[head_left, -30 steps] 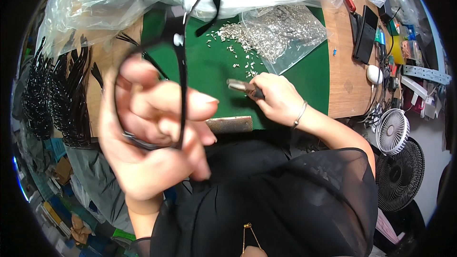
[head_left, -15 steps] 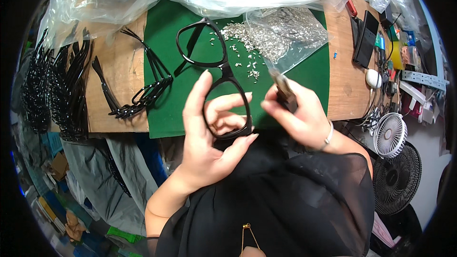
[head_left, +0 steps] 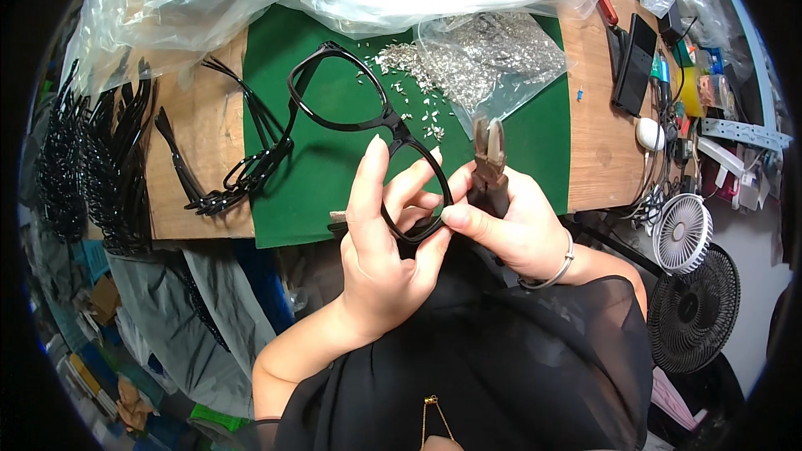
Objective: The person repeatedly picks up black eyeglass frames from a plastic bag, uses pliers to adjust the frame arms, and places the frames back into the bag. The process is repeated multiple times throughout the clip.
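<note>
My left hand (head_left: pixel 380 259) is closed on the near lens rim of a black eyeglass frame (head_left: pixel 396 121), which stretches away from me over the green mat (head_left: pixel 326 184). No lens can be made out in its openings. In my right hand (head_left: pixel 526 230) is a pair of pliers (head_left: pixel 489 154) with worn metal jaws pointing away from me. The right thumb and a fingertip reach the near rim of the eyeglass frame beside the left fingertips. Small silvery pieces (head_left: pixel 409 67) lie scattered on the mat, spilling from a clear plastic bag (head_left: pixel 510 58).
Several black eyeglass frames (head_left: pixel 242 179) lie left of the mat, with a dense row of more frames (head_left: pixel 104 167) at the far left. Clear plastic sheeting (head_left: pixel 225 8) covers the back. On the right are a phone (head_left: pixel 635 65), cables and a small white fan (head_left: pixel 682 234).
My right hand has moved left to the frame's near rim, and the pliers have swung more upright. The eyeglass frame has turned slightly, its far end shifting left.
</note>
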The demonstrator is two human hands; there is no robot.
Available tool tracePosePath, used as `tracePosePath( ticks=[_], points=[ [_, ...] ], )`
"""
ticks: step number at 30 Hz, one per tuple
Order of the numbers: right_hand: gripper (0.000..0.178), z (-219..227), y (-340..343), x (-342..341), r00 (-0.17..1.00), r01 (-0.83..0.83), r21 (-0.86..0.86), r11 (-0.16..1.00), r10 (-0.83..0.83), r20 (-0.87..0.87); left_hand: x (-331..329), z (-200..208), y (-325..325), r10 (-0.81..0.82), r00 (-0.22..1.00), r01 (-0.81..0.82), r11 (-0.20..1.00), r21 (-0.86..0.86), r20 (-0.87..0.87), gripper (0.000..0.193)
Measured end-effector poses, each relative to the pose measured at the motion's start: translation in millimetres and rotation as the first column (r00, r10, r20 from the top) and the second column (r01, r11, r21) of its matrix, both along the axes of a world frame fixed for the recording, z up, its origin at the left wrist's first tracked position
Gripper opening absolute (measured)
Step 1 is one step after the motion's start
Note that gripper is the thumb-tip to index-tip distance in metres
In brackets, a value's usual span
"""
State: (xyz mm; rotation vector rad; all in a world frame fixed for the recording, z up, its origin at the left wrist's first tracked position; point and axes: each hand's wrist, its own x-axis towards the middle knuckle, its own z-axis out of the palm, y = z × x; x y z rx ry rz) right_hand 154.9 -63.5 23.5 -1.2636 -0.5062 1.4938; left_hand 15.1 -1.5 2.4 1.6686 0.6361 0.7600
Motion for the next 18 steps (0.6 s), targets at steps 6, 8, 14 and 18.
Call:
tracePosePath(
  ticks=[6,8,14,18],
  points=[
    [0.019,3.2,-0.8,-5.9,1.000,0.021,0.056,0.998,-0.021,0.014,-1.3,3.8,2.5,-0.008,0.998,0.017,0.992,-0.126,0.070,0.085],
    [0.019,3.6,-0.1,-5.9,1.000,0.006,0.025,1.000,-0.006,0.026,-1.0,1.5,1.3,-0.010,0.997,0.015,0.997,-0.072,0.071,0.085],
    [0.018,8.3,6.7,2.7,0.988,-0.127,-0.051,0.991,0.122,-0.091,-6.7,3.8,11.8,-0.096,0.988,0.123,0.962,-0.244,0.119,0.085],
    [0.020,7.5,2.8,9.8,0.935,-0.276,0.027,0.961,0.262,0.241,-16.8,10.2,17.5,-0.134,0.988,0.153,0.940,-0.305,0.083,0.088]
  ],
)
